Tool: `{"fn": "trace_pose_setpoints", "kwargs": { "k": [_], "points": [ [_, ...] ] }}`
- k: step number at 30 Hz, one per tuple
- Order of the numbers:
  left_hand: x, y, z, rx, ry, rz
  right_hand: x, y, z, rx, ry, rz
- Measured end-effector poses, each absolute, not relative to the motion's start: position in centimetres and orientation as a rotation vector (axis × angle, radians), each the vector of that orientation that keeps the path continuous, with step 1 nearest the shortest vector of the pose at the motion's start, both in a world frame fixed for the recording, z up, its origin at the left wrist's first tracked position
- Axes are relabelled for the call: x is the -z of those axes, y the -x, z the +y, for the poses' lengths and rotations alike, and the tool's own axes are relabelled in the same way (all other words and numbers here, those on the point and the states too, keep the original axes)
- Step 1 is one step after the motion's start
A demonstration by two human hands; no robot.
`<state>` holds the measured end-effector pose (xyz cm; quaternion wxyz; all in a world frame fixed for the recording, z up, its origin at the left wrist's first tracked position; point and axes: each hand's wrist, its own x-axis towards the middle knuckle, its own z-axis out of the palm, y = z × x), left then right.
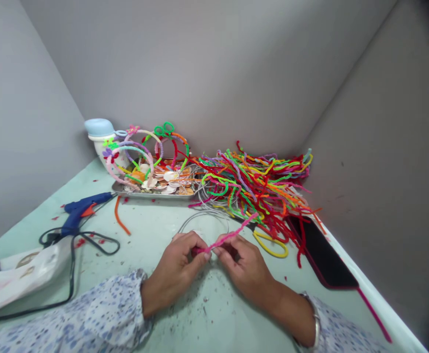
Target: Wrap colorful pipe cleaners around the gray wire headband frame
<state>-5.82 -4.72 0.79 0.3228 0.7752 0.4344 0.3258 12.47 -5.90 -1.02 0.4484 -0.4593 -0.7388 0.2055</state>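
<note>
My left hand [179, 267] is closed, thumb and fingers pinching a fuzzy pink pipe cleaner [232, 234]. The pipe cleaner's free end slants up to the right, across the top of my right index finger. My right hand [246, 267] is closed too, its thumb and index fingertips meeting close to the left thumb on what looks like a thin grey wire. A loop of grey wire [203, 213] arcs behind both hands; its lower ends are hidden by them.
A heap of coloured pipe cleaners [254, 181] lies behind, near yellow-handled scissors [271, 245] and a dark phone [325, 255]. A metal tray [155, 195] holds shells and decorated hoops, beside a white bottle [102, 142]. At left are a blue glue gun [76, 213], its cord and a plastic bag [26, 279].
</note>
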Motion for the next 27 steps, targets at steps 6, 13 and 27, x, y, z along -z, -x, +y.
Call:
{"fn": "trace_pose_setpoints", "kwargs": {
  "k": [6,13,27],
  "points": [
    [-0.87,5.79,-4.8,-0.841,-2.062,1.146,1.16,-12.54,-6.01,-0.534,1.154,-1.818],
    [-0.62,6.05,-4.73,-0.885,-2.001,1.101,0.87,-12.48,-6.21,-0.579,1.133,-1.843],
    [-0.87,5.84,-4.74,-0.843,-1.998,1.13,0.75,-12.46,-6.13,-0.586,1.186,-1.828]
  ]
}}
